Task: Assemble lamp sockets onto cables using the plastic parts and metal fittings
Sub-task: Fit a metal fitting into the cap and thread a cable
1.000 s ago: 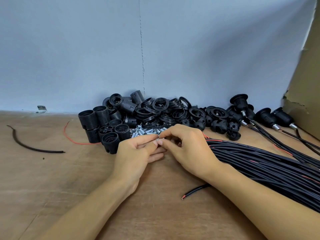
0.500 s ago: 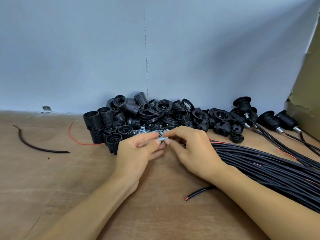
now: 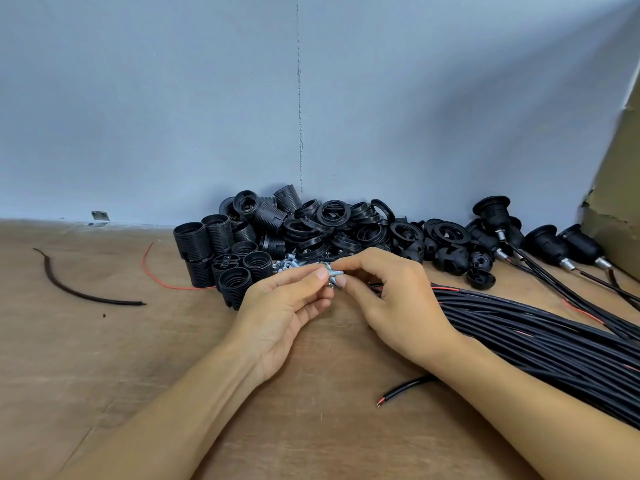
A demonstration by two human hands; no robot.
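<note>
Wooden bench top (image 3: 104, 358) is stretching under both forearms, with a pale blue wall behind, and over it the left hand (image 3: 277, 306) and right hand (image 3: 388, 299) are meeting fingertip to fingertip, both pinching a small silver metal fitting (image 3: 334, 276) between thumb and fingers; whether it is one piece or two being joined is too small to tell. Just behind the pinch the loose fittings (image 3: 287, 263) are lying, with the black plastic parts (image 3: 311, 223) heaped beyond them. To its right the cable bundle (image 3: 536, 334) is running off, and a stripped cable end (image 3: 405, 393) is lying below it, near the right wrist. As I judge it, the fitting is being held only by the fingertips, so a slip is threatening to drop it back among the look-alike pieces behind, and hands twisting out of line are risking a crooked, jammed thread
</note>
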